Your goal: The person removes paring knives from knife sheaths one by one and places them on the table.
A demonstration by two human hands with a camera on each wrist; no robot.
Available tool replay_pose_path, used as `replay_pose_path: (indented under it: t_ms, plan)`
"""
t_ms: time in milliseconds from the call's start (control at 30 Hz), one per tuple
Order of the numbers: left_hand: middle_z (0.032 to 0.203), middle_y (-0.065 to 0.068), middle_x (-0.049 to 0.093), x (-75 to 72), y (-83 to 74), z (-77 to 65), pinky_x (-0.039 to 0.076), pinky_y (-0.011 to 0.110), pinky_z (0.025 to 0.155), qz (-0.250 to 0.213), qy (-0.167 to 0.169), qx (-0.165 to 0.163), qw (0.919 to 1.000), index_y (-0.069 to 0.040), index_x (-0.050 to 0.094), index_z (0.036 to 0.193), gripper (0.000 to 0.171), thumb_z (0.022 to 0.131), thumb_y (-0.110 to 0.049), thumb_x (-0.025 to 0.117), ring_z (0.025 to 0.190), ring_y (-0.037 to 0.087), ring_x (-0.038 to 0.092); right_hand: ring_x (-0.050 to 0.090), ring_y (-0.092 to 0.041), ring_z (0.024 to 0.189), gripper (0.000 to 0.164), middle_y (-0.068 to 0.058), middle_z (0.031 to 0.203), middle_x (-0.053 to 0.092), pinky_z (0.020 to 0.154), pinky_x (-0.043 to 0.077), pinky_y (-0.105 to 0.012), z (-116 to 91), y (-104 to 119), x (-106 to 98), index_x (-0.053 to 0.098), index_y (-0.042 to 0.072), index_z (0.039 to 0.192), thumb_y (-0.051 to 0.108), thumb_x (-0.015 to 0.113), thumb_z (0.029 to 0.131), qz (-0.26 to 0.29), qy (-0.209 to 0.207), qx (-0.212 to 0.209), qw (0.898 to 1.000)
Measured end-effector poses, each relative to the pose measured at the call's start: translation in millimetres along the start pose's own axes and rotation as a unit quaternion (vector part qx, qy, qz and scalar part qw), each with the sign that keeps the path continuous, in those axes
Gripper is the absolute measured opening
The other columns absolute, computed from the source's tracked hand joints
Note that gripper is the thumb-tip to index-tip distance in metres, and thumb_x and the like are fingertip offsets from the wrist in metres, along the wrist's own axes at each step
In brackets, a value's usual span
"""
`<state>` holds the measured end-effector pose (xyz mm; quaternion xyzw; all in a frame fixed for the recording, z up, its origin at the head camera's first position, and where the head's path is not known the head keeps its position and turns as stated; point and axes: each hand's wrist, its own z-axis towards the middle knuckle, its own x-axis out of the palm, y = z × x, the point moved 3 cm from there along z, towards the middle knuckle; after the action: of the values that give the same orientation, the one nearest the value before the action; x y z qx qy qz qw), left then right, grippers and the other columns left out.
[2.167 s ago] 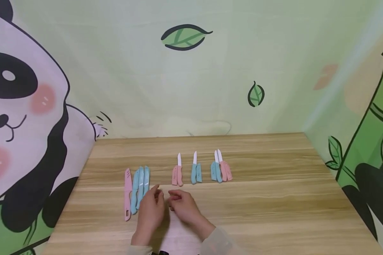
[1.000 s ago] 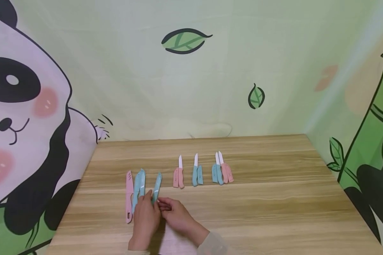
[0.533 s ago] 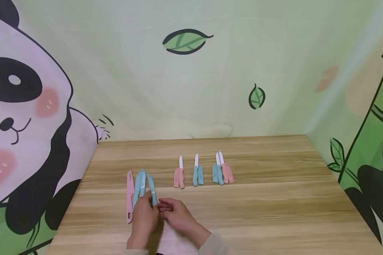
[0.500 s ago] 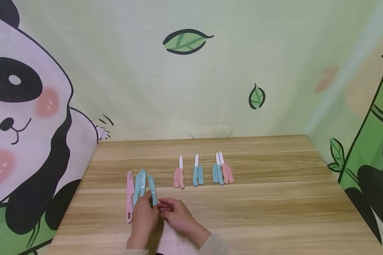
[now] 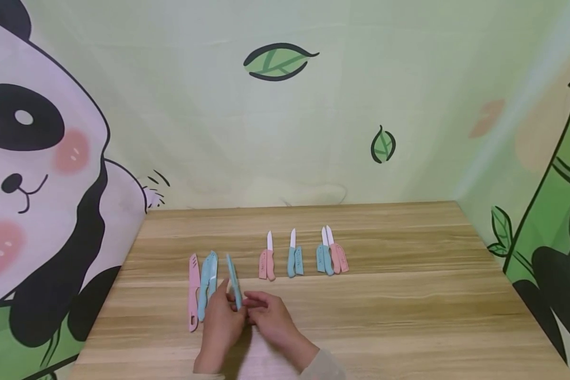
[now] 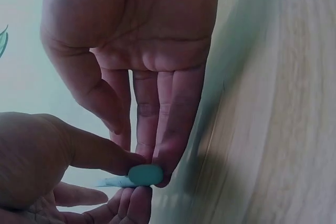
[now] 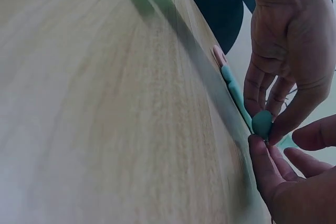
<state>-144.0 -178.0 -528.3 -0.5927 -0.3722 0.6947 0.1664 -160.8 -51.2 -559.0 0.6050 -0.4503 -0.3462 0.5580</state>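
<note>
In the head view, my left hand holds a light blue sheathed knife off the table, turned edge-on with its tip pointing away. My right hand meets it at the handle. Seen from the left wrist, the rounded handle end lies between the right thumb and fingers, with the left fingertips against it. The right wrist view shows the left thumb and fingers around that handle end. To the left lie a pink sheathed knife and light blue sheathed knives, partly behind the left hand.
Farther back on the wooden table lie unsheathed knives beside their covers: a pink one, a blue one, then a blue and pink pair. A printed panda backdrop stands behind.
My left hand has taken the rightmost blue sheathed knife away from the left group. Over the last half second the knife has turned edge-on and shifted slightly right with both hands.
</note>
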Motion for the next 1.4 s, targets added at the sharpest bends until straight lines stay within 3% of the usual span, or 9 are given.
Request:
replay_pose_path:
  t_ms: [233,467,667,867,1067,1400]
  plan:
    - [0.099,0.015,0.067,9.1,-7.1,-3.6,0.050,0.031,0.069,-0.019,0.024,0.015,0.9994,0.010,0.054,0.140,0.067,0.076,0.001,0.075,0.080,0.018,0.061,0.073,-0.020,0.099,0.041,-0.024,0.119,0.073,0.078,0.064,-0.030,-2,3,-14,0.063,-0.008,0.133,-0.003,0.065,0.092,0.011,-0.024,0.010,1.000]
    - [0.102,0.012,0.066,18.7,-18.1,-10.0,0.053,0.023,0.052,-0.084,0.060,0.007,0.9946,0.001,0.057,0.140,0.059,0.084,0.002,0.075,0.081,0.017,0.062,0.069,-0.012,0.088,0.036,-0.020,0.115,0.073,0.070,0.063,-0.030,-8,5,-30,0.067,-0.003,0.131,0.004,0.065,0.096,0.001,-0.050,0.017,0.999]
    - [0.102,0.012,0.066,26.1,-28.2,-15.7,0.054,0.023,0.047,-0.116,0.091,0.007,0.9890,-0.002,0.057,0.138,0.054,0.087,0.004,0.071,0.078,0.016,0.062,0.066,-0.009,0.082,0.035,-0.017,0.109,0.070,0.064,0.060,-0.025,-12,7,-42,0.068,-0.002,0.128,0.006,0.068,0.095,-0.001,-0.064,0.009,0.998]
    - [0.100,0.011,0.067,32.9,-37.3,-20.0,0.053,0.025,0.052,-0.119,0.120,0.029,0.9852,-0.003,0.058,0.135,0.050,0.086,0.005,0.070,0.078,0.016,0.062,0.064,-0.010,0.080,0.034,-0.014,0.106,0.066,0.063,0.059,-0.024,-18,9,-54,0.067,-0.001,0.128,0.009,0.071,0.095,-0.027,-0.072,0.009,0.997]
    - [0.101,0.012,0.068,39.8,-44.1,-22.7,0.054,0.024,0.055,-0.129,0.148,0.041,0.9796,-0.002,0.057,0.140,0.055,0.087,0.004,0.071,0.078,0.016,0.063,0.064,-0.011,0.081,0.035,-0.014,0.106,0.065,0.063,0.058,-0.025,-23,7,-65,0.064,0.001,0.128,0.009,0.072,0.095,-0.023,-0.086,0.013,0.996]
    - [0.088,0.008,0.067,50.1,-50.1,-24.5,0.054,0.022,0.060,-0.147,0.164,0.065,0.9732,-0.001,0.059,0.141,0.056,0.087,0.002,0.075,0.073,0.012,0.063,0.065,-0.013,0.081,0.033,-0.015,0.107,0.069,0.065,0.060,-0.027,-33,7,-81,0.066,-0.002,0.125,0.012,0.071,0.096,-0.028,-0.107,0.026,0.994]
